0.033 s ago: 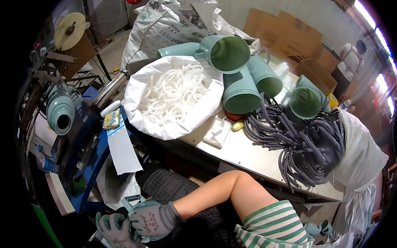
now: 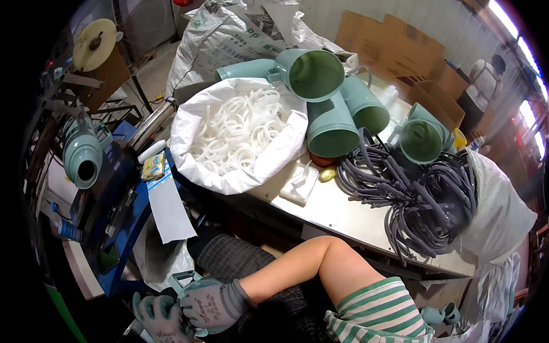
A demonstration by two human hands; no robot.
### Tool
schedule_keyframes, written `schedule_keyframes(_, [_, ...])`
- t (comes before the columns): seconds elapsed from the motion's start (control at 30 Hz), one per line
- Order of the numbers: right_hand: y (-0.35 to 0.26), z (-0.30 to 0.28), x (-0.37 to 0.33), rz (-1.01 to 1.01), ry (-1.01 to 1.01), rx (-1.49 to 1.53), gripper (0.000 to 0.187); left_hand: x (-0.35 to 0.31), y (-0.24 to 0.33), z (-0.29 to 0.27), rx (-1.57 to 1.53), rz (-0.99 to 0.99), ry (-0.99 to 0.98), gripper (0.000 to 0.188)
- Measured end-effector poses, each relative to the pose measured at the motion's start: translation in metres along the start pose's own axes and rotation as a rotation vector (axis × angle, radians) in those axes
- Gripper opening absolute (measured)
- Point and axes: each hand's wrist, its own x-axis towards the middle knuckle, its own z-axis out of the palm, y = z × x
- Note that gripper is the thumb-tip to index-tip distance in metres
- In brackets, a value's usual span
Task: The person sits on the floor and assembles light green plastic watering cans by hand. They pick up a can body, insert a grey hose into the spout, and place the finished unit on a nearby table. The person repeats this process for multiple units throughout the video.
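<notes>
Both my hands wear grey knit work gloves with green coated fingers, low at the left over my lap. My right hand [image 2: 210,306] is closed on a green plastic jug-like part, whose squared handle [image 2: 184,279] sticks up beyond the knuckles. Pressed up beside it, my left hand [image 2: 162,320] has its fingers curled; what lies inside them is hidden. Most of the held part is covered by the gloves. Similar green jug bodies with handles [image 2: 334,134] are piled on the table.
An open white sack [image 2: 191,171] of clear tubing rings [image 2: 240,131] stands on the white table [image 2: 337,208]. Dark grey hoses [image 2: 423,200] lie in bundles at the right. At left, another green body [image 2: 83,154] sits on a machine beside a blue bench [image 2: 128,228].
</notes>
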Motion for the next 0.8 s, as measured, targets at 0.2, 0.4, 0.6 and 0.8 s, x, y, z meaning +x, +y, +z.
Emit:
schedule_keyframes(0.2, [-0.001, 0.016, 0.000, -0.009, 0.074, 0.037, 0.028, -0.023, -0.022, 0.030, -0.128, 0.025, -0.046, 0.028])
schedule_keyframes(0.4, [0.023, -0.052, -0.008, 0.088, 0.126, 0.449, 0.050, -0.006, -0.045, 0.028, -0.464, -0.067, -0.048, 0.034])
schedule_keyframes(0.6, [0.137, -0.029, 0.033, 0.871, 0.696, 0.926, 0.040, 0.022, -0.129, 0.123, -1.139, -0.546, 0.165, 0.056])
schedule_keyframes(0.8, [0.347, 0.020, 0.039, 1.144, 0.446, -0.206, 0.084, 0.143, -0.162, 0.279, -1.719, -0.715, 0.027, 0.022])
